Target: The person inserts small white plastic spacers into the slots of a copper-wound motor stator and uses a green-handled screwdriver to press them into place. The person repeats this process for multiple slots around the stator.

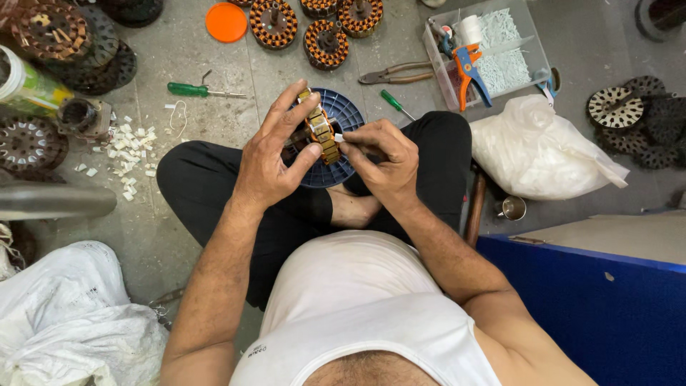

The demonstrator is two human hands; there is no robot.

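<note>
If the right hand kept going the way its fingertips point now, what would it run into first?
The right hand points left, pinching a small white piece against the wound stator core held in the left hand. It would meet that core at once; depth looks near zero.

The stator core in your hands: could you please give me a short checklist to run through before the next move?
1. Left hand grips the stator core: ok.
2. Right hand pinches a small white piece at the core's edge: ok.
3. Piece seated in a slot: cannot tell.
4. Blue ribbed disc lies under the core: ok.
5. Green screwdriver on the floor nearby: ok.
</note>
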